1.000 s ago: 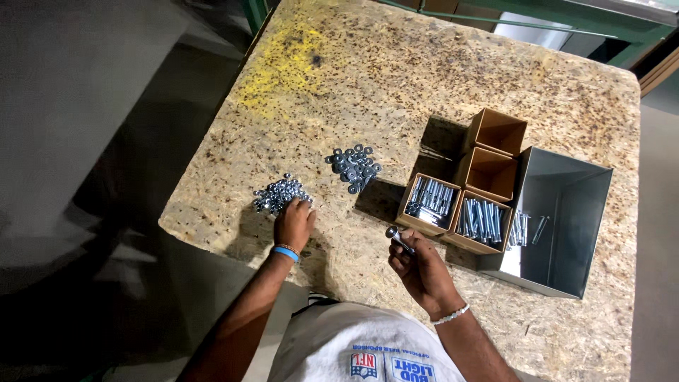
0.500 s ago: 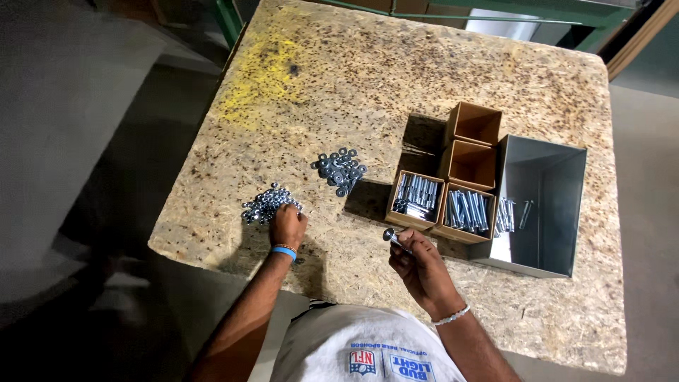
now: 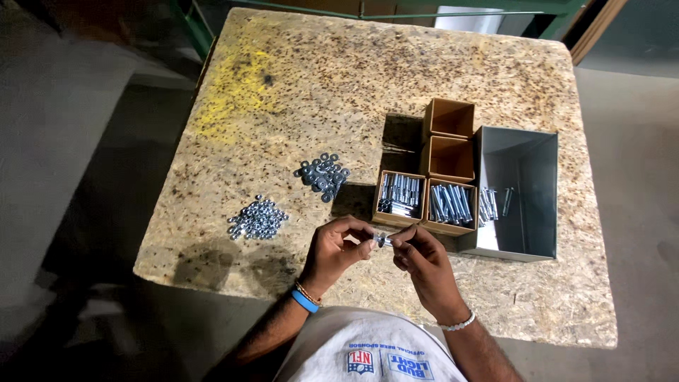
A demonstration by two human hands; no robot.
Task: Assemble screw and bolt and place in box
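**Both hands meet on one bolt at the table's near edge**

Left of the bolt (image 3: 382,240), nuts (image 3: 258,218) and washers (image 3: 323,172) lie apart on open table (image 3: 297,85). The left hand (image 3: 338,251) and right hand (image 3: 423,260) pinch the bolt. Beyond it stand bolt-filled boxes (image 3: 423,204); a metal bin (image 3: 520,192) nears the right edge.

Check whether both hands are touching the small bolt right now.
Touching. The head view shows the left hand and right hand each pinching an end of the bolt.

Speckled tan table (image 3: 424,78) with a yellow smear, brown cardboard boxes (image 3: 448,119), silvery bolts (image 3: 450,204), grey metal bin (image 3: 527,185).
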